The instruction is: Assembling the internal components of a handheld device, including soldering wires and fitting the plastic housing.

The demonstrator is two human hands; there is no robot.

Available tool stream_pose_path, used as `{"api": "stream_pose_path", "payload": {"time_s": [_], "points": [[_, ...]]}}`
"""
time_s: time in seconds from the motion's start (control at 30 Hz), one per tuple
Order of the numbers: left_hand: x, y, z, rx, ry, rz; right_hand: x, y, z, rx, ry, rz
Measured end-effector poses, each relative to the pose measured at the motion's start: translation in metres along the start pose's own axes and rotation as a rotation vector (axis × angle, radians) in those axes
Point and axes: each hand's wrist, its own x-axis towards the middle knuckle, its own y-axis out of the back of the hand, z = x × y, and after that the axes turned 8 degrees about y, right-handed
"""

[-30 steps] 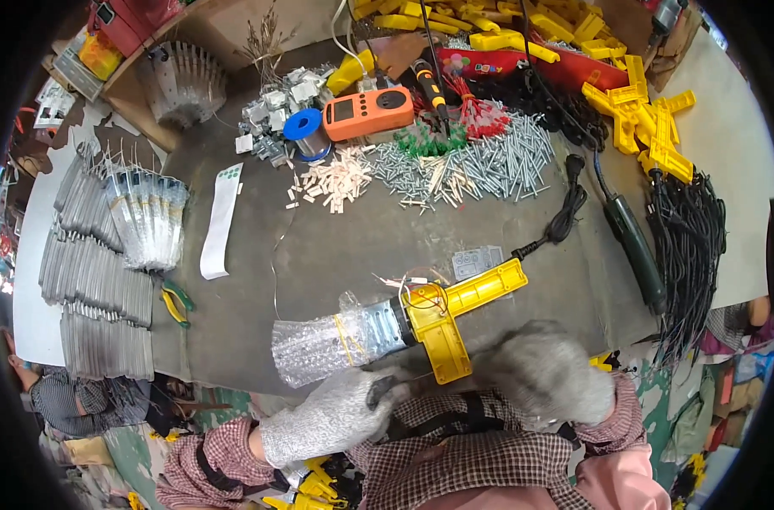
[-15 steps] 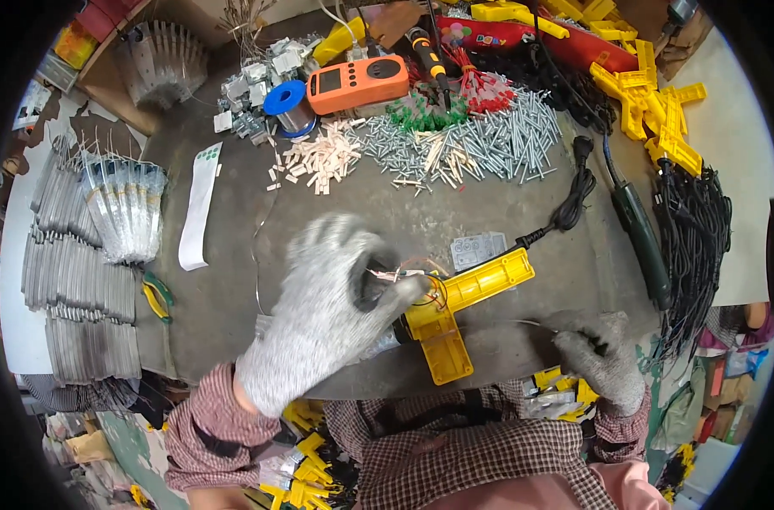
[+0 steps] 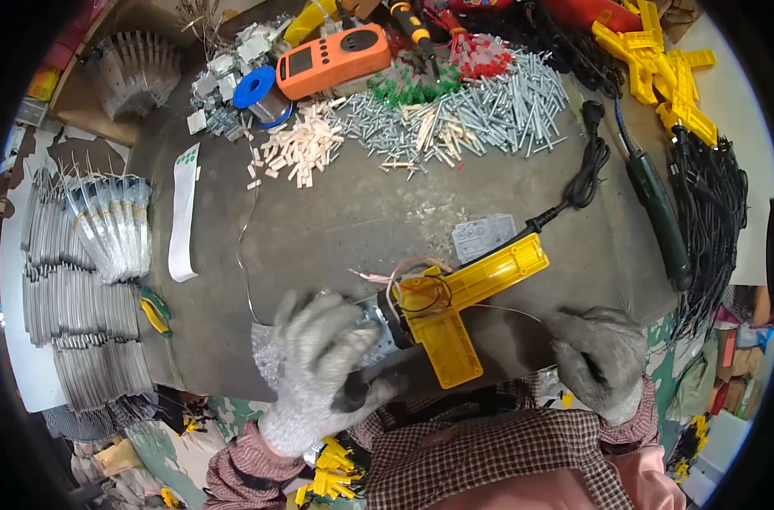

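A yellow pistol-shaped plastic casing half lies near the table's front edge, its hollow side up. Thin wires loop out of it, and a black power cord runs from its far right end. A silvery part with a dark ring adjoins its left side. My left hand, in a grey glove and blurred, is beside that part with thumb and fingers apart. My right hand, also gloved, is closed at the right on a thin silvery wire that leads toward the casing.
Screws, pale small pieces, an orange meter and a blue solder spool stand at the back. Pliers and stacked metal strips lie left. A dark-handled tool and black cords lie right.
My left hand has let go of the wires above the casing and drawn back toward me, its fingers parting. My right hand keeps its closed hold. The whole view has shifted slightly.
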Motion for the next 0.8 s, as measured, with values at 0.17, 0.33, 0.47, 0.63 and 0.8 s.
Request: {"api": "stream_pose_path", "payload": {"time_s": [0.17, 0.33, 0.47, 0.63, 0.8], "points": [[0.001, -0.003, -0.026, 0.06, -0.217, -0.113, 0.003, 0.004, -0.006, 0.113, -0.225, -0.079], [-0.011, -0.005, -0.036, -0.139, -0.06, -0.01, 0.005, -0.013, -0.009, 0.265, -0.382, -0.062], [-0.006, -0.005, -0.035, -0.239, -0.051, -0.02, 0.001, -0.033, -0.013, 0.835, -0.884, -0.016], [-0.007, -0.003, -0.035, -0.263, -0.022, -0.013, 0.0, -0.035, -0.021, 0.88, -0.932, 0.021], [-0.007, -0.002, -0.036, -0.28, -0.014, -0.048, 0.0, -0.031, -0.024, 0.613, -0.709, -0.117]]}}
